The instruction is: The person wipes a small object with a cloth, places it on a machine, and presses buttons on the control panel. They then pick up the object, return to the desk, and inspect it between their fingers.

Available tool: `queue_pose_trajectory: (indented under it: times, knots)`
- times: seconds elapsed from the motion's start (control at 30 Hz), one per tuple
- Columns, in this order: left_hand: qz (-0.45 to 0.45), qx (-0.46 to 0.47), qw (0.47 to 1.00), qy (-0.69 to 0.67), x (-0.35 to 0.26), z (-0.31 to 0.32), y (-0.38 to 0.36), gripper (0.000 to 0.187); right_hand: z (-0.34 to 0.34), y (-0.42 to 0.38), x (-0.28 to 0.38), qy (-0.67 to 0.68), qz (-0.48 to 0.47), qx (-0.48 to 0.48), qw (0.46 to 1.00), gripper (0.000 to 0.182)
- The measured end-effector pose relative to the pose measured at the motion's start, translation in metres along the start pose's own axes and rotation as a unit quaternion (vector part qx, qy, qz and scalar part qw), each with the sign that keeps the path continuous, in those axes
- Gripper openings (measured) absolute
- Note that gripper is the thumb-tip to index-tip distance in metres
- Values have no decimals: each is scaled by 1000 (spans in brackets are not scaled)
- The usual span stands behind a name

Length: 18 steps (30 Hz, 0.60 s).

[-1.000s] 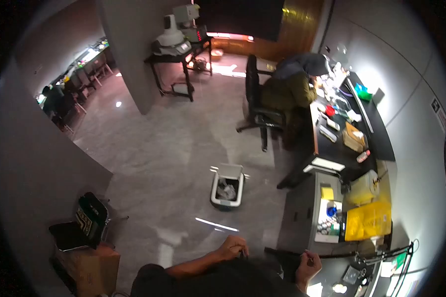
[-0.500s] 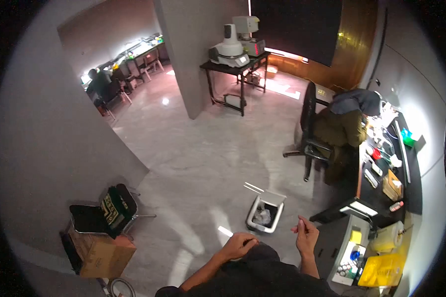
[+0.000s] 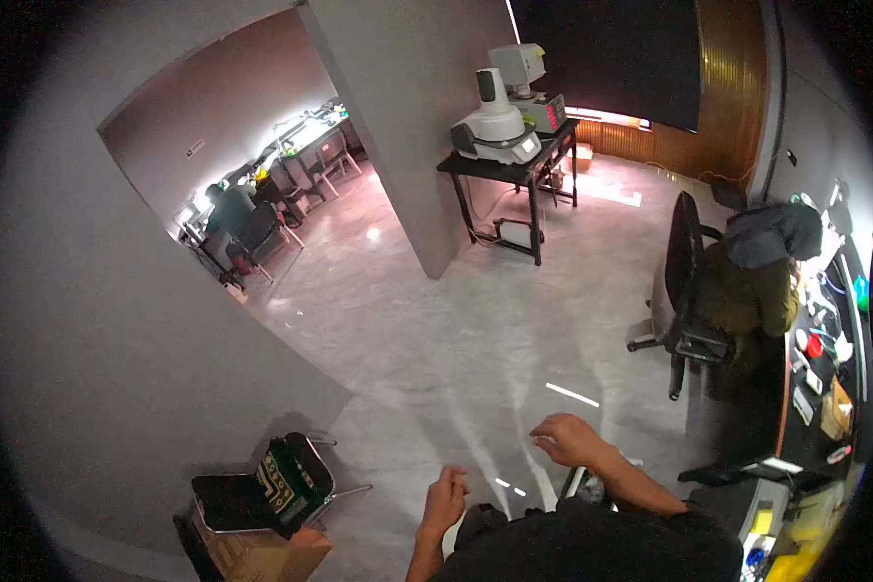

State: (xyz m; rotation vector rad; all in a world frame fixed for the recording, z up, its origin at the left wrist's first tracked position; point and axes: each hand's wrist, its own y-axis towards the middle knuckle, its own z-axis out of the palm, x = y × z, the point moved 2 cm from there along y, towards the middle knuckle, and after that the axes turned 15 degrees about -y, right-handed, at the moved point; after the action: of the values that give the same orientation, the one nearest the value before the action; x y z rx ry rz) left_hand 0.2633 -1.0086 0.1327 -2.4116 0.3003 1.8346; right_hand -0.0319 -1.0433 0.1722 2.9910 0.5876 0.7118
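Note:
My left hand (image 3: 444, 500) hangs low in front of my dark shirt (image 3: 592, 543), above the grey floor. Its fingers look curled, and whether they hold anything is too small to tell. Farther right and a little higher, my right hand (image 3: 570, 440) reaches inward with bent fingers; its fingertips are not clear enough to show a grip. The hands are apart from each other. Beneath my right forearm, the bin (image 3: 592, 485) shows only in part, mostly hidden by my arm and body.
A folding chair (image 3: 225, 502) with a green bag (image 3: 286, 485) stands lower left by a cardboard box (image 3: 262, 558). A person (image 3: 757, 281) sits at the right bench (image 3: 815, 441). Machines stand on a black table (image 3: 504, 172); another person (image 3: 231, 211) sits beyond the wall.
The view has shifted, so the room's contents appear farther right and lower. My right hand has moved inward over the bin. My left hand has moved from pointing inward to pointing forward.

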Motion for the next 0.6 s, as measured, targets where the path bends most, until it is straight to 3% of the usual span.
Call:
queue_pose_trajectory:
  times: [0.03,0.1,0.17,0.27,0.37,0.4,0.5,0.6]
  knots:
    - [-3,-35,999,-9,12,-8,11,17,-2,29,0,-12,-48,13,999,23]
    - [-15,-24,995,101,70,-23,27,21,12,83,-7,-30,-142,24,989,24]
    - [-178,13,984,28,95,-30,52,21,5,125,4,37,-188,-13,981,25]
    - [-130,48,990,33,132,-32,120,21,12,180,6,102,-157,13,982,21]
    - [-109,110,986,68,79,-44,234,17,31,236,-18,69,-116,105,985,27]
    - [-41,132,987,80,75,-47,275,13,28,254,-30,72,-124,141,980,35]
    - [9,182,981,61,64,-49,404,14,-10,295,-75,71,13,90,993,40]
    - [41,280,931,229,49,-41,525,22,-63,323,-127,60,78,-76,992,36]
